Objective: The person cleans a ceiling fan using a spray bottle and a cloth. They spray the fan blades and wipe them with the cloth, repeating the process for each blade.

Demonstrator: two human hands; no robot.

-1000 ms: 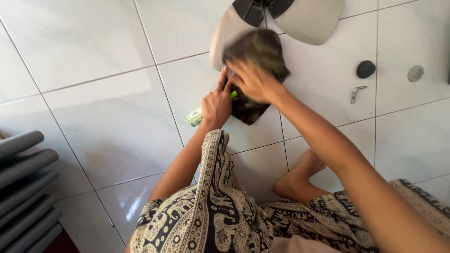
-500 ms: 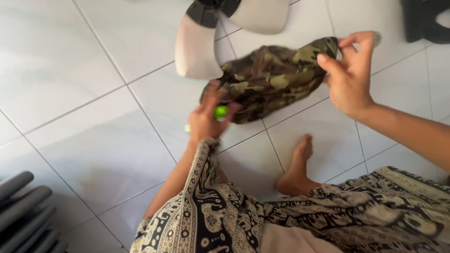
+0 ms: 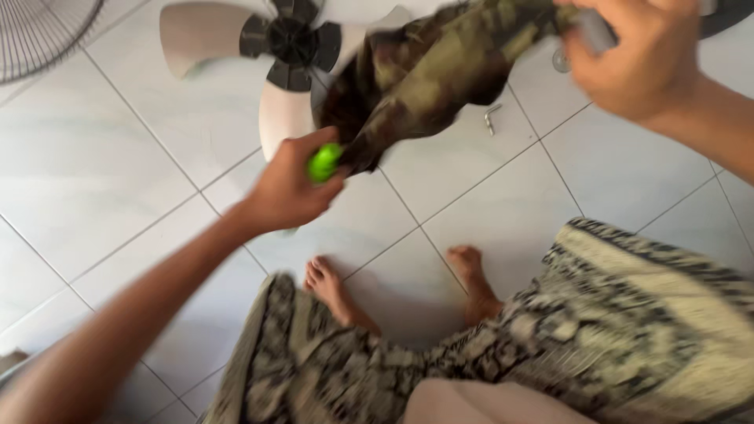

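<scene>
A camouflage cloth (image 3: 428, 78) was held stretched above the tiled floor (image 3: 118, 173), over the fan blades (image 3: 287, 47) lying near the floor's far edge. The left hand (image 3: 287, 188) was curled shut around a bright green object (image 3: 323, 162), possibly a bottle cap, and the cloth's lower corner. The right hand (image 3: 636, 55), blurred, was pinched closed on the cloth's upper end.

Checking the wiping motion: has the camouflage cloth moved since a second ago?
Yes. The camouflage cloth is lifted off the tiles, stretched between both hands, right of the fan hub.
</scene>
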